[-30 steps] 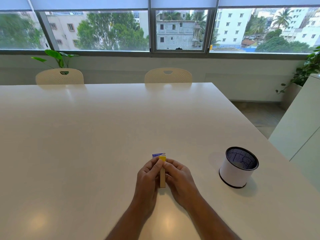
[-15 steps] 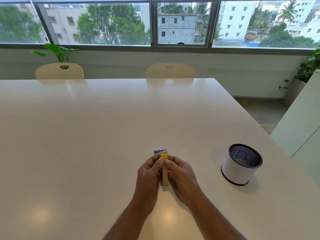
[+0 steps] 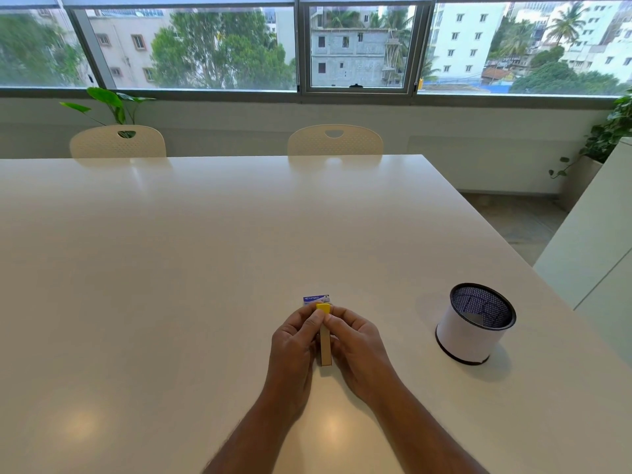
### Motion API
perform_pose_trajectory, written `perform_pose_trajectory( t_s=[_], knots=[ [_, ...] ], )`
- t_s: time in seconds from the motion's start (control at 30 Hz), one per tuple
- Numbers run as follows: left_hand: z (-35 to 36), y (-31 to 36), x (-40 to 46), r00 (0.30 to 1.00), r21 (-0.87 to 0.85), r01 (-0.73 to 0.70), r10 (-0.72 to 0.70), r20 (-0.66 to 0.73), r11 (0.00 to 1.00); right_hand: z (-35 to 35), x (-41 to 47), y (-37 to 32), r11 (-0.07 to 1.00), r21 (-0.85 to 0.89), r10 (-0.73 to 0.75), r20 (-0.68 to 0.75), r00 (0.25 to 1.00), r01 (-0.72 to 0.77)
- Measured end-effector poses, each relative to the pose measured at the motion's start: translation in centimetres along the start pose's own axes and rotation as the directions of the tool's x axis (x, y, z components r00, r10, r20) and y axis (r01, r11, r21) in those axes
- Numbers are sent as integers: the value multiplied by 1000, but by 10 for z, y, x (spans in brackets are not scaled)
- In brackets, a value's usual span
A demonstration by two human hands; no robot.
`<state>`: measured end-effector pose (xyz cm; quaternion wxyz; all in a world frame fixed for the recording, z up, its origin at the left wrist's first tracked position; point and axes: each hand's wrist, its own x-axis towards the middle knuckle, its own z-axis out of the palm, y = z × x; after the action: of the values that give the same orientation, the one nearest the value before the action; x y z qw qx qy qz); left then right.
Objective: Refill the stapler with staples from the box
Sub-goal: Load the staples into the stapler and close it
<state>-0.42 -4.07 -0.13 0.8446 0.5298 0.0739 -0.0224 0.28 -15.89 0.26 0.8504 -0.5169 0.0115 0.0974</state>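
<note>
Both hands, L (image 3: 294, 343) & R (image 3: 359, 343), pinch stapler (image 3: 325, 340).

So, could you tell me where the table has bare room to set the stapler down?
The table is bare left of the left hand and beyond the staple box. Crowded: the stapler, right hand and mesh cup.

Most of the staple box (image 3: 316, 299) lies hidden behind the stapler (image 3: 325, 343), its print too small to read. The left hand (image 3: 294, 350) and right hand (image 3: 359, 350) cover the stapler's flanks. Both forearms run off the bottom edge.
</note>
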Motion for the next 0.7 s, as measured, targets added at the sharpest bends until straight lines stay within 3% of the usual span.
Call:
perform_pose_trajectory(
  t_s=[0.3, 0.47, 0.6, 0.7],
  knots=[
    [-1, 1, -1, 1000, -43, -11, 12, 20, 999, -2, 1, 3, 1000, -14, -13, 68, 998, 14],
    [-5, 6, -1, 998, -145, 12, -3, 65, 989, -11, 3, 7, 967, -242, -57, 110, 992, 82],
    [-16, 14, -2, 993, -56, -4, 10, 120, 998, -17, 0, 5, 775, -582, -211, 126, 969, 244],
    [-33, 16, 2, 984, 239, -83, 41, 176, 968, -24, -2, 2, 535, -765, -326, 204, 923, 358]
  ],
)
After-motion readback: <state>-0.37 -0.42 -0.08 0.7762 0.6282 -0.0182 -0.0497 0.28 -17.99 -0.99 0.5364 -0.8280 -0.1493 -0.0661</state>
